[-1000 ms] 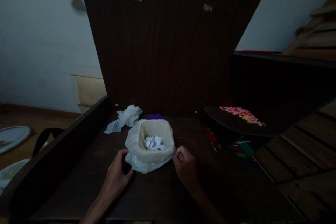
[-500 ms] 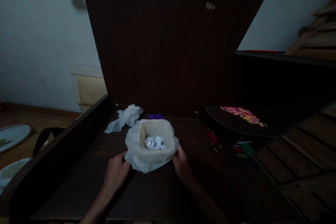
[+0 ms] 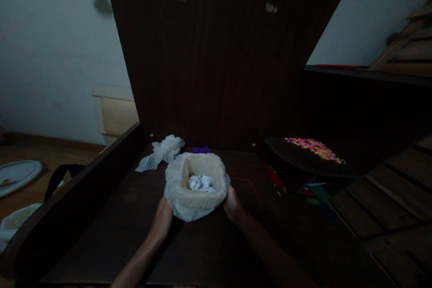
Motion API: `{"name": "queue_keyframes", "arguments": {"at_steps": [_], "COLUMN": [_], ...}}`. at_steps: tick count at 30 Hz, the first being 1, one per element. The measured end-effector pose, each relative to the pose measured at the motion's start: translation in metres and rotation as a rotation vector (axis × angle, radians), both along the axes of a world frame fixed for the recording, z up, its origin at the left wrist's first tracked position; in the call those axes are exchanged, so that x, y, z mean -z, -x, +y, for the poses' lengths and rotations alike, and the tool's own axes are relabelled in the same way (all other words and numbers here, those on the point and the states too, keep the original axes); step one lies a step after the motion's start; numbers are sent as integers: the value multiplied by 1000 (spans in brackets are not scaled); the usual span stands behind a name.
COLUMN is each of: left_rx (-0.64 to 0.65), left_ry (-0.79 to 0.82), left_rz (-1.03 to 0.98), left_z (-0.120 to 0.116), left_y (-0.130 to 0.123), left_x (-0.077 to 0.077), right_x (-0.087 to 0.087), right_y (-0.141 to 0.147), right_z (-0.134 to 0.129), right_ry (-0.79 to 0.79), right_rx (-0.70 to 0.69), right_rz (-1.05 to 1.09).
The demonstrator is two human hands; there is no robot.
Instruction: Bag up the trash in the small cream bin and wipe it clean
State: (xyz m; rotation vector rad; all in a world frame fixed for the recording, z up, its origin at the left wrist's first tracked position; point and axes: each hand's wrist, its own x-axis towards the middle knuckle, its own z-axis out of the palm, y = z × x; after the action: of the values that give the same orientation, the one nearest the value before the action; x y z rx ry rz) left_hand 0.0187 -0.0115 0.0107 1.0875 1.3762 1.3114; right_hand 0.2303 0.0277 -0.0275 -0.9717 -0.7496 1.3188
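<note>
A small trash bin (image 3: 221, 175) with a rounded square mouth stands on the dark desk, lined with a thin white plastic bag (image 3: 189, 209) folded out over its rim. Crumpled white paper (image 3: 201, 183) lies inside it. My left hand (image 3: 164, 216) holds the bin's near left side through the bag, its fingers hidden behind the plastic. On the opposite side my right hand (image 3: 232, 202) grips it the same way, fingertips out of sight under the loose bag edge.
Behind the bin lie another crumpled white plastic bag (image 3: 165, 150) and a purple item (image 3: 201, 149). A dark corner shelf (image 3: 286, 155) at right bears a heap of small pink and yellow pieces (image 3: 313, 147). A raised wooden side board (image 3: 84, 193) bounds the desk on the left.
My left hand has gone from pinching the bag's edge to lying along the bin's side, fingers now tucked behind the plastic. The right hand stays nearly where it was.
</note>
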Motion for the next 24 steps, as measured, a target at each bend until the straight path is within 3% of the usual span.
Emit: {"name": "queue_keyframes", "arguments": {"at_steps": [8, 15, 24], "left_rx": [-78, -45, 14], "left_ry": [0, -40, -65], "left_rz": [-70, 44, -14], "left_z": [1, 3, 4], "left_y": [-7, -1, 1], "left_x": [-8, -21, -31], "right_x": [-10, -20, -30], "right_y": [7, 10, 13], "right_z": [-4, -3, -5], "right_ry": [47, 37, -62], "right_rx": [27, 48, 52], "right_rz": [75, 82, -81]}}
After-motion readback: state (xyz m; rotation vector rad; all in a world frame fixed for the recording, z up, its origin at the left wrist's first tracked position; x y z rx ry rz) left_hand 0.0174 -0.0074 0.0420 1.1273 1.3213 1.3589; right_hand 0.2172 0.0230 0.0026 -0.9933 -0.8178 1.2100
